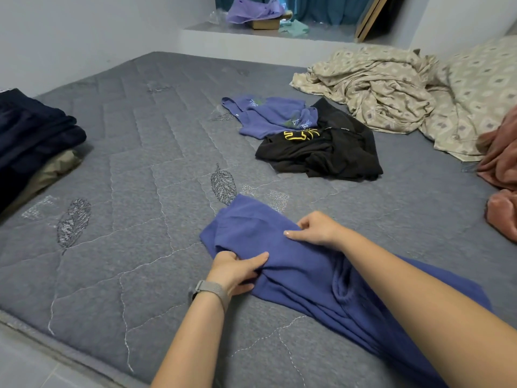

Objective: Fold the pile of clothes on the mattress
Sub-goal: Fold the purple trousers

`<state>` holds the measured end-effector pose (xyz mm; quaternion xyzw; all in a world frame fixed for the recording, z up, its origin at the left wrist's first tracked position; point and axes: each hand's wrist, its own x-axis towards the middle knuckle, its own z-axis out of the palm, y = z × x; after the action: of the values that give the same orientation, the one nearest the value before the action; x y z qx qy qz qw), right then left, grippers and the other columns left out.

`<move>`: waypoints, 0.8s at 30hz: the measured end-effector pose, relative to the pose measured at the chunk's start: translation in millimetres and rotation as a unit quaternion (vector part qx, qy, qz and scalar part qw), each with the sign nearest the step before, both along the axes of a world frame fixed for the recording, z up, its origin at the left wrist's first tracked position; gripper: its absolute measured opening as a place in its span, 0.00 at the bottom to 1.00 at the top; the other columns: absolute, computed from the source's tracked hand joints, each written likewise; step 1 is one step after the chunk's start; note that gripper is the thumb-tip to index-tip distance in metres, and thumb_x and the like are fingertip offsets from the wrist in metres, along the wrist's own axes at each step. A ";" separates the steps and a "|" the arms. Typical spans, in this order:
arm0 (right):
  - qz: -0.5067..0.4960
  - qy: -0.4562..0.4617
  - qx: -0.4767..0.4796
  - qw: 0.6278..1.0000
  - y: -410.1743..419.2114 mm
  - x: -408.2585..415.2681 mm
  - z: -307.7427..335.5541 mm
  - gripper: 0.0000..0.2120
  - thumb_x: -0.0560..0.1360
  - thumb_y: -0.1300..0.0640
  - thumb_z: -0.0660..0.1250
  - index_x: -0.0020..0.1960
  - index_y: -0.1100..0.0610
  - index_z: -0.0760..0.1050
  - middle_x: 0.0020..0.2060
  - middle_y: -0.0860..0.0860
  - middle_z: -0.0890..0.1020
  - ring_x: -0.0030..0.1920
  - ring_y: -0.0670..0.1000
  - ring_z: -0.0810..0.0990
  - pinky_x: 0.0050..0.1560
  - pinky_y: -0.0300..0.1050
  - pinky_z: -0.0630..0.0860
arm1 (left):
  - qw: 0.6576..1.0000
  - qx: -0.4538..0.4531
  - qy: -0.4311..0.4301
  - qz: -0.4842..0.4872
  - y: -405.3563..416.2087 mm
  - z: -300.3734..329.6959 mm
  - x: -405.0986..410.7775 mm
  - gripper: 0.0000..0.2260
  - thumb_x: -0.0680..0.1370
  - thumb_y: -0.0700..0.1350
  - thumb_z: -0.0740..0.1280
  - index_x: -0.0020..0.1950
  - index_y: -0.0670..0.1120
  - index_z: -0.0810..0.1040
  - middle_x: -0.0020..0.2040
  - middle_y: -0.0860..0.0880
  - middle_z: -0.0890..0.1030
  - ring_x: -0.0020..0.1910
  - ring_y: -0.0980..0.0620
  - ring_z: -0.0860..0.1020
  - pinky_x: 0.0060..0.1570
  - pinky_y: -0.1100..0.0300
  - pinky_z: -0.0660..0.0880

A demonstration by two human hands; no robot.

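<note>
Two hands work on one blue garment [305, 273] that lies spread on the grey quilted mattress [134, 163] close to the person. The left hand [237, 271], with a grey watch band [212, 289] on its wrist, is closed on the garment's near left edge, thumb on top and fingers tucked under the cloth. The right hand [316, 228] rests on the upper part of the same garment, its fingers pinching a fold of the cloth while the forearm crosses over the fabric. The garment runs from the hands toward the lower right, bunched in long creases, and its far corner lies flat beside a stitched leaf pattern on the mattress.

Farther out, near the middle of the mattress, a second blue top [271, 116] lies crumpled, touching and partly overlapping a black shirt with yellow print [321, 149]. At the left edge sits a stack of dark navy clothes [30, 130] on top of an olive piece [53, 169]. To the far right lie a rumpled beige patterned sheet [377, 88], a matching pillow [481, 77] and a pink blanket [500, 175]. Beyond the mattress, a ledge [223, 30] holds a purple cloth [251, 9] over a cardboard box.
</note>
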<state>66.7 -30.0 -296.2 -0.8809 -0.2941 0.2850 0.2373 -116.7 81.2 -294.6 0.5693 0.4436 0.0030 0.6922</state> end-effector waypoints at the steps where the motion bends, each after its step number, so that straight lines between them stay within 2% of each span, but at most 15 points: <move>1: 0.012 -0.023 -0.018 0.999 -3.6 0.1 -0.3 0.22 0.75 0.48 0.69 0.29 0.57 0.66 0.26 0.51 0.66 0.30 0.49 0.62 0.31 0.43 0.59 | 1.000 0.019 0.000 0.012 -3.2 -1.3 1.0 0.11 0.71 0.46 0.75 0.42 0.45 0.74 0.41 0.48 0.80 0.39 0.52 0.79 0.34 0.61 0.76; 2: 0.011 -0.056 -0.013 0.998 -6.2 0.1 0.8 0.23 0.76 0.49 0.68 0.28 0.56 0.63 0.25 0.50 0.64 0.29 0.49 0.60 0.30 0.42 0.58 | 0.999 0.028 -0.005 0.030 -4.5 -3.1 2.6 0.11 0.72 0.45 0.75 0.39 0.45 0.72 0.38 0.48 0.80 0.36 0.53 0.78 0.31 0.62 0.75; 4: -0.031 -0.094 0.060 0.993 -6.6 0.7 1.7 0.21 0.78 0.52 0.66 0.29 0.56 0.65 0.25 0.49 0.66 0.28 0.47 0.62 0.31 0.41 0.60 | 0.998 0.028 -0.004 0.056 0.0 0.1 0.4 0.13 0.74 0.43 0.72 0.36 0.46 0.70 0.34 0.48 0.78 0.32 0.53 0.78 0.28 0.64 0.73; 6: -0.056 -0.091 0.137 0.985 -4.9 0.3 4.4 0.19 0.78 0.55 0.65 0.30 0.54 0.66 0.27 0.48 0.69 0.29 0.45 0.64 0.32 0.38 0.62 | 0.997 0.035 0.012 0.070 9.2 3.6 -8.4 0.11 0.76 0.40 0.70 0.37 0.45 0.70 0.31 0.49 0.77 0.30 0.53 0.78 0.28 0.64 0.71; 8: -0.025 -0.057 0.165 0.984 -2.0 -2.7 4.0 0.15 0.78 0.57 0.65 0.33 0.54 0.71 0.29 0.48 0.72 0.33 0.45 0.67 0.38 0.41 0.65 | 0.995 0.050 0.040 0.073 15.9 3.8 -21.0 0.07 0.75 0.40 0.68 0.40 0.44 0.71 0.29 0.49 0.77 0.28 0.52 0.79 0.29 0.64 0.71; 10: 0.016 -0.021 0.116 0.993 2.9 -11.3 -0.6 0.10 0.79 0.56 0.65 0.41 0.60 0.77 0.35 0.51 0.76 0.38 0.48 0.71 0.42 0.43 0.66 | 0.991 0.087 0.078 0.067 17.2 -0.3 -29.7 0.06 0.74 0.43 0.69 0.43 0.42 0.74 0.35 0.45 0.81 0.33 0.48 0.81 0.31 0.59 0.75; 11: 0.030 -0.025 0.069 0.997 5.8 -18.3 -2.2 0.11 0.79 0.54 0.64 0.44 0.61 0.77 0.36 0.51 0.76 0.39 0.49 0.72 0.42 0.42 0.66 | 0.988 0.104 0.086 0.076 17.0 -3.0 -30.4 0.10 0.73 0.45 0.71 0.46 0.40 0.76 0.40 0.42 0.82 0.36 0.45 0.81 0.33 0.55 0.79; 13: 0.031 -0.056 0.027 0.998 11.9 -26.8 -10.1 0.09 0.78 0.51 0.65 0.46 0.58 0.75 0.41 0.50 0.77 0.45 0.52 0.75 0.42 0.41 0.68 | 0.985 0.098 0.062 0.125 15.8 -3.2 -25.8 0.17 0.71 0.49 0.75 0.50 0.38 0.76 0.47 0.41 0.80 0.41 0.44 0.80 0.40 0.49 0.81; 14: 0.020 -0.075 0.033 0.996 13.5 -31.4 -11.6 0.08 0.78 0.51 0.65 0.51 0.56 0.75 0.47 0.50 0.78 0.51 0.52 0.76 0.48 0.42 0.71 | 0.986 0.056 0.024 0.158 14.7 -2.1 -22.4 0.19 0.70 0.48 0.76 0.52 0.39 0.75 0.49 0.43 0.79 0.43 0.45 0.79 0.44 0.49 0.80; 16: -0.004 -0.150 0.049 0.987 11.8 -41.8 -9.9 0.17 0.78 0.51 0.64 0.66 0.54 0.71 0.61 0.51 0.76 0.63 0.54 0.73 0.62 0.49 0.70 | 0.978 -0.026 -0.040 0.205 12.6 -0.5 -13.7 0.21 0.68 0.45 0.78 0.55 0.42 0.74 0.49 0.45 0.79 0.46 0.47 0.79 0.49 0.50 0.78; 17: -0.020 -0.200 0.050 0.978 6.1 -48.0 -5.5 0.20 0.79 0.51 0.62 0.70 0.53 0.68 0.65 0.51 0.74 0.66 0.54 0.71 0.65 0.51 0.68 | 0.975 -0.036 -0.050 0.211 12.6 -2.1 -9.5 0.23 0.66 0.45 0.80 0.55 0.42 0.75 0.50 0.45 0.80 0.47 0.47 0.79 0.51 0.49 0.78; 19: -0.035 -0.282 0.045 0.958 -17.3 -60.3 0.5 0.24 0.79 0.46 0.58 0.73 0.52 0.65 0.68 0.49 0.72 0.67 0.54 0.69 0.66 0.51 0.66 | 0.971 -0.040 -0.059 0.226 14.5 -7.2 -2.9 0.23 0.65 0.42 0.80 0.56 0.41 0.75 0.52 0.43 0.81 0.50 0.45 0.79 0.55 0.46 0.77; 22: -0.050 -0.353 -0.027 0.934 -73.4 -78.3 -0.6 0.34 0.72 0.35 0.52 0.71 0.52 0.68 0.69 0.53 0.72 0.70 0.58 0.69 0.68 0.58 0.65 | 0.962 -0.058 -0.089 0.252 16.1 -7.9 6.5 0.21 0.70 0.40 0.76 0.60 0.38 0.76 0.54 0.42 0.81 0.53 0.44 0.80 0.57 0.46 0.77; 24: -0.070 -0.344 -0.094 0.932 -112.9 -87.3 -6.7 0.39 0.69 0.28 0.50 0.73 0.48 0.67 0.73 0.53 0.68 0.74 0.59 0.64 0.72 0.61 0.56 | 0.954 -0.070 -0.133 0.260 16.5 -4.3 12.4 0.23 0.70 0.45 0.76 0.62 0.39 0.77 0.55 0.43 0.81 0.54 0.45 0.80 0.59 0.46 0.76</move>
<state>-20.5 -142.9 -302.9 -0.9617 -0.2668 -0.0267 0.0572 -104.3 97.7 -298.9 0.3793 0.4794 0.2271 0.7581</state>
